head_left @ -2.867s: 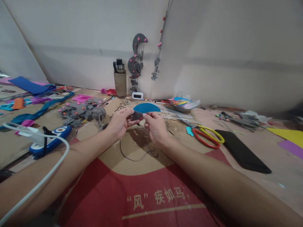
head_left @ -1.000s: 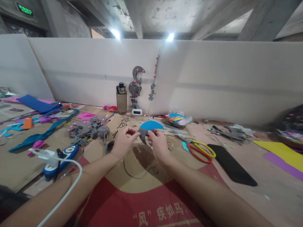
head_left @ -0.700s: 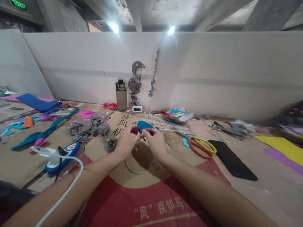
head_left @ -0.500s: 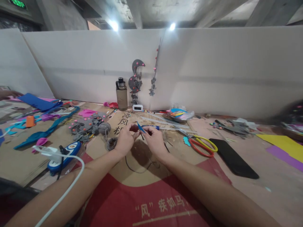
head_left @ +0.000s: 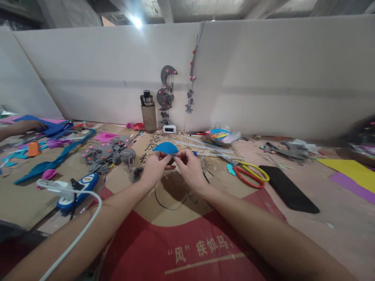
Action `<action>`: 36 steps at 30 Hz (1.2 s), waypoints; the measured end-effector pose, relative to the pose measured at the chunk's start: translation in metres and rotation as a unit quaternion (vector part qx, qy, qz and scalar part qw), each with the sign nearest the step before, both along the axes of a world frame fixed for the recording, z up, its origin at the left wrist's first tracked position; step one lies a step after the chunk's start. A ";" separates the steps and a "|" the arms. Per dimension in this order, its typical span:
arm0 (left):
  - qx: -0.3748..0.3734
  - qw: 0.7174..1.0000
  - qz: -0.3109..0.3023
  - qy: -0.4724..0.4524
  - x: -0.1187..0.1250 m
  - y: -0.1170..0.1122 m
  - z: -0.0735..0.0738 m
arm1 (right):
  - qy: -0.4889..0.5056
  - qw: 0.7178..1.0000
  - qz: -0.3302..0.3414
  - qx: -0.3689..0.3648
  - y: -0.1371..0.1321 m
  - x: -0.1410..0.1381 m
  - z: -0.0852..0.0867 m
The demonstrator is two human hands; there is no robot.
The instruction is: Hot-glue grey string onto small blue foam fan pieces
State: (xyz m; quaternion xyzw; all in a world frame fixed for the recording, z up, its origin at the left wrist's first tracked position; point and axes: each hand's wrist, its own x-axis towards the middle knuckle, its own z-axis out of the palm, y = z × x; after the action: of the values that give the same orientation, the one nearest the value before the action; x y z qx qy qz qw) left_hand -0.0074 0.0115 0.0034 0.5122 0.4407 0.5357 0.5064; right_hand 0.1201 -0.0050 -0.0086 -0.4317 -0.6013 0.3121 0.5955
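A blue rounded piece, felt by its look (head_left: 165, 148), stands up behind my fingertips, its lower edge in my grip. My left hand (head_left: 156, 167) pinches it at the left. Fingertips of my right hand (head_left: 190, 168) are closed on its lower right edge, close to the left thumb. Whether something thin, such as yarn, is between the fingers is too small to tell. Below both hands, a loop of grey yarn (head_left: 168, 208) lies on the printed cardboard (head_left: 152, 218). Beside my left wrist is a coil of grey yarn (head_left: 136, 175).
Scissors with red and yellow handles (head_left: 249, 175) and a black phone (head_left: 288, 189) lie right. A bottle (head_left: 149, 117) stands at the back. Left are grey felt pieces (head_left: 101, 154), a blue glue gun (head_left: 88, 183) with a white cable (head_left: 93, 222), and another person's hand (head_left: 29, 127).
The blue piece has turned from edge-on to showing its broad rounded face. My fingertips have come closer together. At the far left, the other person's hand has reached further in over the blue sheet.
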 end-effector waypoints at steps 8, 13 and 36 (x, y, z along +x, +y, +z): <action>-0.037 0.996 -0.048 -0.069 0.001 -0.001 0.001 | 0.003 1.000 -0.026 -0.012 0.002 0.005 0.006; -0.012 0.997 -0.054 -0.056 -0.001 -0.002 0.002 | 0.002 0.999 -0.030 -0.009 0.003 0.006 0.007; 0.022 0.966 0.109 -0.233 -0.063 0.046 0.033 | 0.026 0.960 0.220 -0.169 -0.029 0.020 0.065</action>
State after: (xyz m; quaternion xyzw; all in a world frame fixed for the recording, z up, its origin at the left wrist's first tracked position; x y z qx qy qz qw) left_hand -0.0706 0.0570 0.0367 0.3335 0.3514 0.7018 0.5223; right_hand 0.1406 -0.0343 0.0567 -0.3748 -0.6045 0.5432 0.4461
